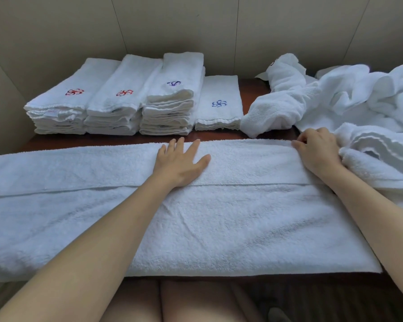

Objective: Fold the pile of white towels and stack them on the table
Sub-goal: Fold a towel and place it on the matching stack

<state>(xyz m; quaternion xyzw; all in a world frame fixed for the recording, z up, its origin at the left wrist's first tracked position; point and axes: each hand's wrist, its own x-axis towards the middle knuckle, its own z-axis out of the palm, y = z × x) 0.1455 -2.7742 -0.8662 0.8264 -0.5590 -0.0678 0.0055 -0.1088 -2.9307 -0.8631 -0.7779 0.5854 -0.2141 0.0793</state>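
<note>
Towel [219, 217], white and partly folded, lay across the table [254, 89] front. Left hand [180, 163] pressed flat, fingers spread; right hand [316, 149] pinched its far edge. Folded stacks [116, 98] sat behind.

I see a dark reddish-brown bench [254, 88] set against a beige panelled wall [196, 26] with thin vertical seams; another plain beige wall [2, 94] closes the left side under soft, even light.
</note>
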